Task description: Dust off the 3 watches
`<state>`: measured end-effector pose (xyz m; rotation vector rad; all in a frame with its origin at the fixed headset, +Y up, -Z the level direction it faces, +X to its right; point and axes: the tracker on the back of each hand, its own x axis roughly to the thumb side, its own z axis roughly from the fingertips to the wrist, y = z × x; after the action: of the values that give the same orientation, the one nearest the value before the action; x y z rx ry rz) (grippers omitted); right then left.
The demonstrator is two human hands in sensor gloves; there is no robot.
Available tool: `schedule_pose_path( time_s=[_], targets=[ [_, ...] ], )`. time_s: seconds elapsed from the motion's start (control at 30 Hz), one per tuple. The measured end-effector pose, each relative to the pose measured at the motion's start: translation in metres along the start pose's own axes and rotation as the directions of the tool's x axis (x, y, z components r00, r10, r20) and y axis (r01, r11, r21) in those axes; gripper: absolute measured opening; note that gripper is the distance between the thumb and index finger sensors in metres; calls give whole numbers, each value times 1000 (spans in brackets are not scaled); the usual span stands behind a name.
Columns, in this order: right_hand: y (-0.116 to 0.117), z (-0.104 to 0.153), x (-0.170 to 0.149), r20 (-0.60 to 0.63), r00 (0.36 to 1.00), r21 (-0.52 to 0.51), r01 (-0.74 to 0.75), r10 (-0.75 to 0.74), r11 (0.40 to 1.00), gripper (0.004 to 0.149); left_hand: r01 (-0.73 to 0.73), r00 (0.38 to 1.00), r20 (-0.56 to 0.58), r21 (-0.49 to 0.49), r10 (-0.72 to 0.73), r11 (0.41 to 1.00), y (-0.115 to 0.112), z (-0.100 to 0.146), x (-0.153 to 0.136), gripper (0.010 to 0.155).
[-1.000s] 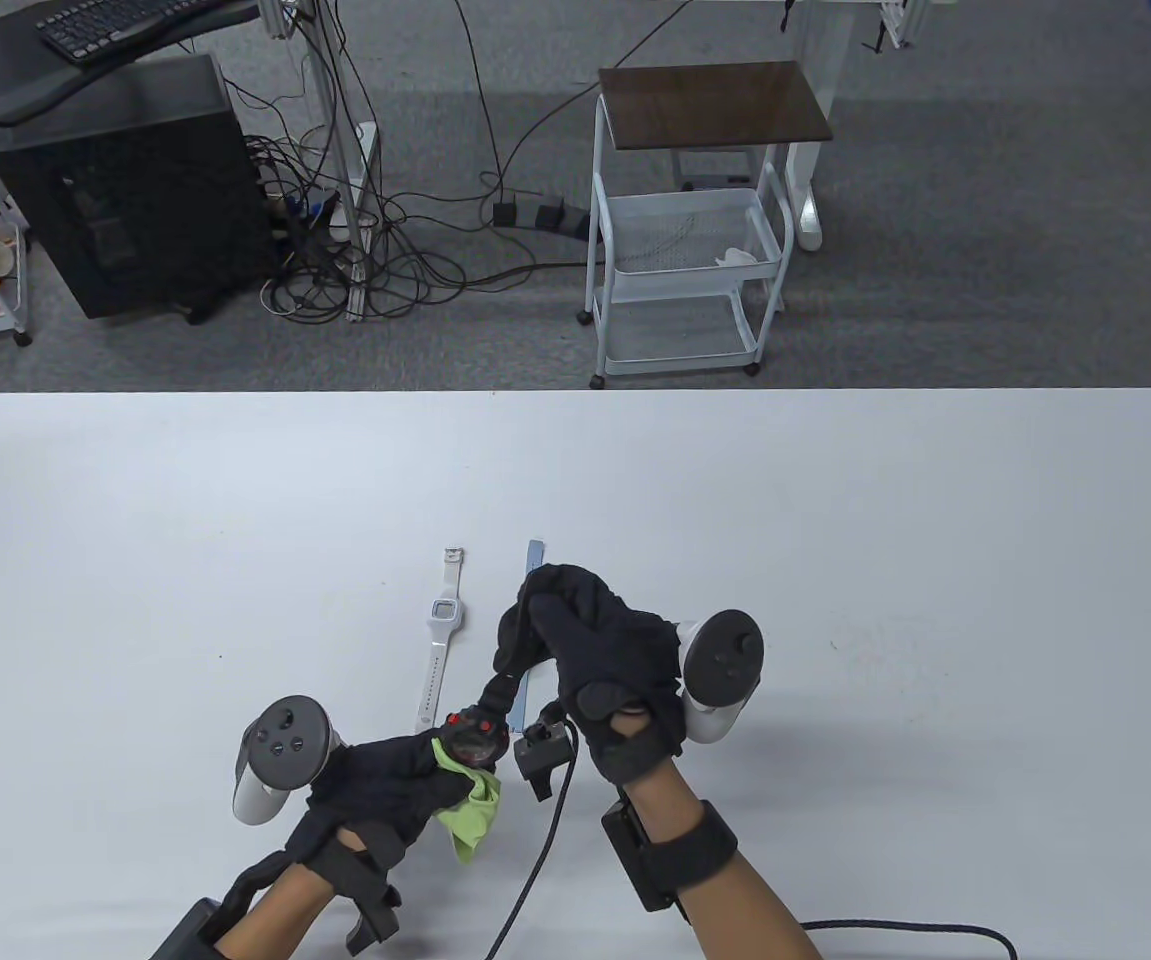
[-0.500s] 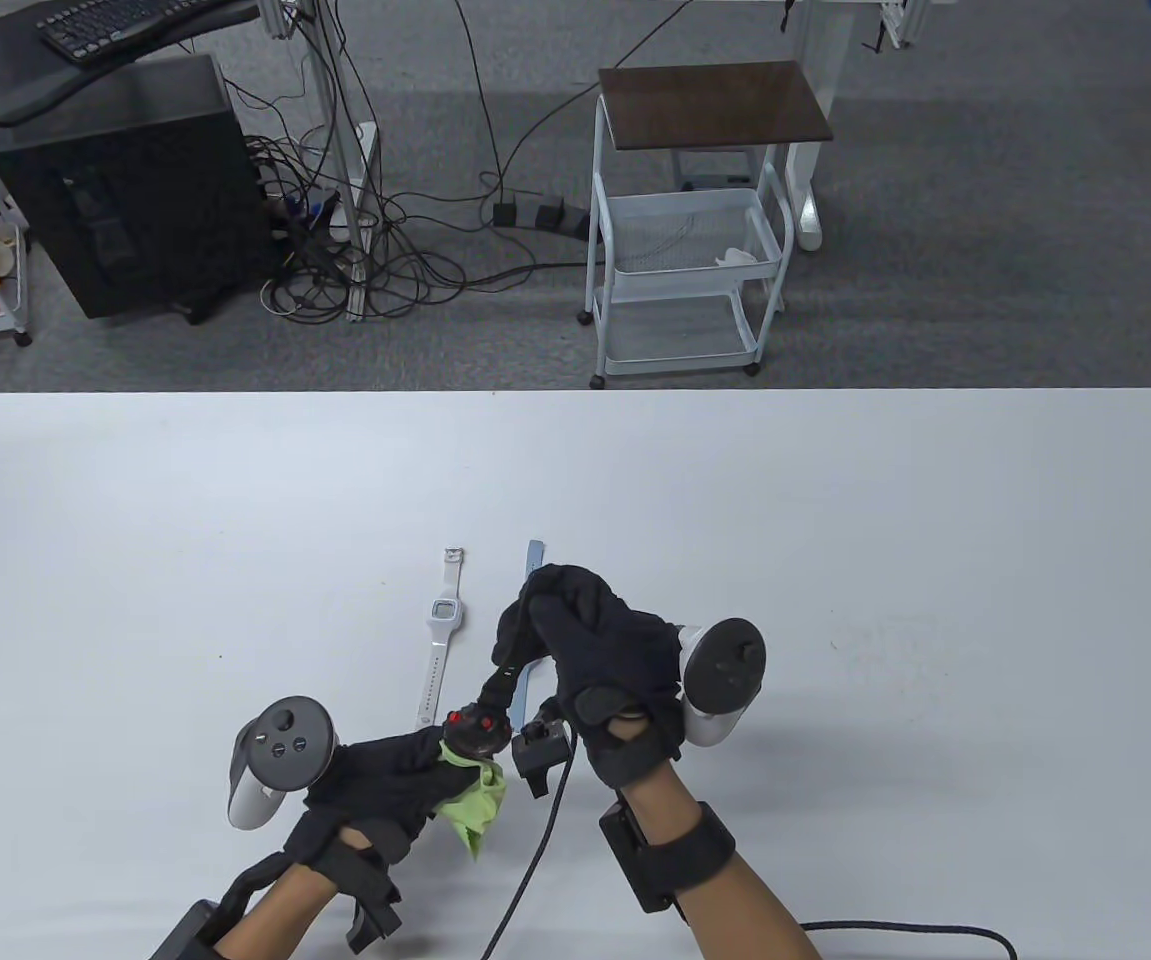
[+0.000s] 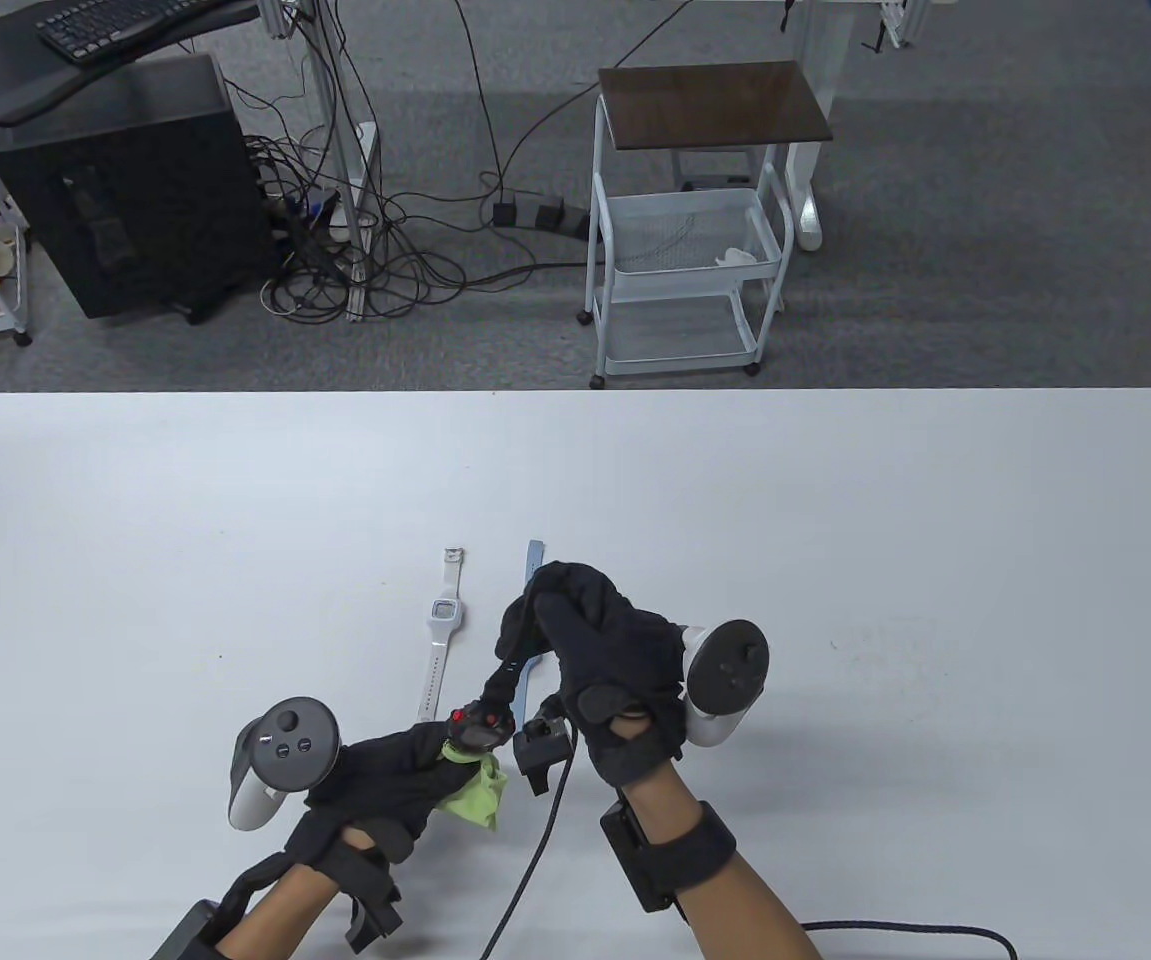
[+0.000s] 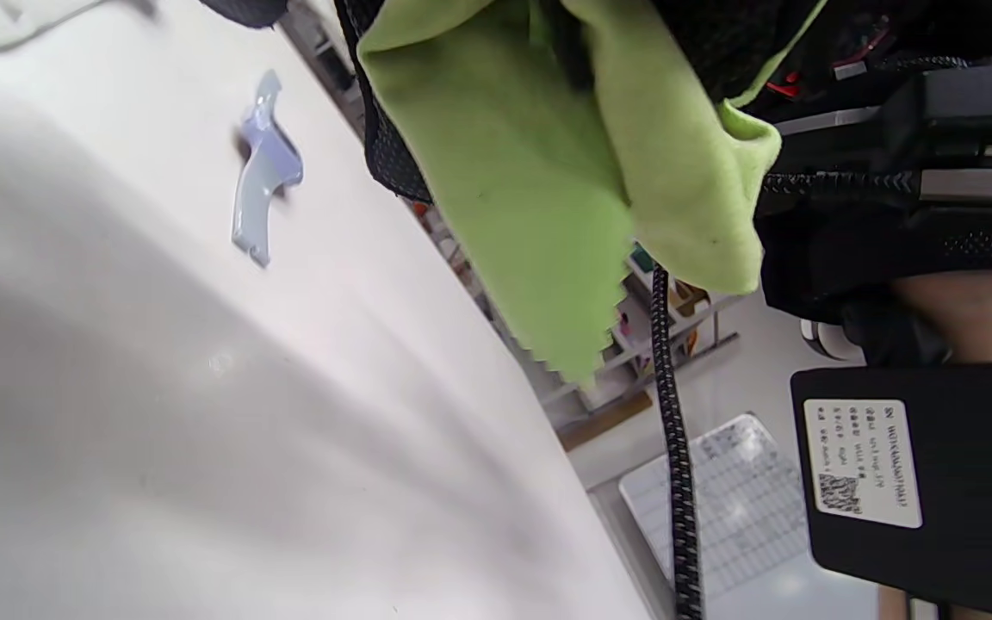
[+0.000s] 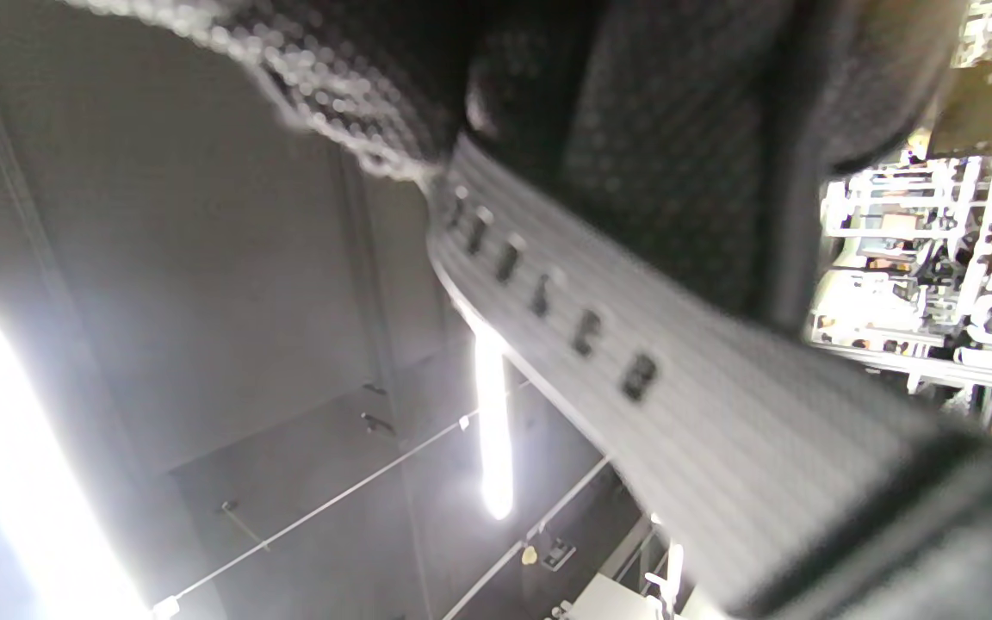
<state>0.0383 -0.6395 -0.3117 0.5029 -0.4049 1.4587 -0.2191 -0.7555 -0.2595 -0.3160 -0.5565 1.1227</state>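
Observation:
A black watch (image 3: pixel 480 728) with red buttons hangs above the table's front middle. My right hand (image 3: pixel 595 650) pinches the far end of its strap (image 5: pixel 599 362), which fills the right wrist view. My left hand (image 3: pixel 385 775) holds a green cloth (image 3: pixel 475 795) bunched against the watch body; in the left wrist view the green cloth (image 4: pixel 548 172) hangs from the fingers. A white watch (image 3: pixel 443 630) lies flat on the table just left of the hands. A pale blue watch (image 3: pixel 533 560) lies beside it, mostly hidden under my right hand; its strap end (image 4: pixel 262 172) shows in the left wrist view.
The white table (image 3: pixel 835 560) stretches wide to the left and right of the hands. A black cable (image 3: pixel 535 860) runs from my right wrist over the table's front edge. Beyond the far edge stand a white wire cart (image 3: pixel 690 250) and a black computer case (image 3: pixel 125 190).
My left hand has shifted the green cloth slightly under the watch body, and the watch has tilted a little. My right hand has stayed in place on the strap.

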Motion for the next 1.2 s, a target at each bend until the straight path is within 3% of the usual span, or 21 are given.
schedule_pose_path(
  time_s=[0.1, 0.3, 0.8, 0.97, 1.2],
  targets=[
    [0, 0, -2, -4, 1000, -4, 10, -10, 1000, 39, -41, 999, 3, 40, 41, 998, 1, 1, -3, 45],
    [0, 0, -6, -27, 999, -2, 25, -25, 1000, 39, 14, 1000, 22, 60, -16, 998, 2, 2, -3, 49],
    [-1, 0, 3, 17, 999, -21, 42, -42, 999, 39, 7, 1000, 18, 44, -8, 999, 1, 1, -2, 46],
    [-6, -1, 6, 22, 999, -36, 49, -48, 998, 39, -84, 996, 8, 48, 83, 995, 4, 1, -9, 46],
    [-8, -2, 10, 39, 997, -54, 70, -68, 996, 39, -41, 999, 13, 71, 40, 997, 6, 3, -6, 51]
  ],
)
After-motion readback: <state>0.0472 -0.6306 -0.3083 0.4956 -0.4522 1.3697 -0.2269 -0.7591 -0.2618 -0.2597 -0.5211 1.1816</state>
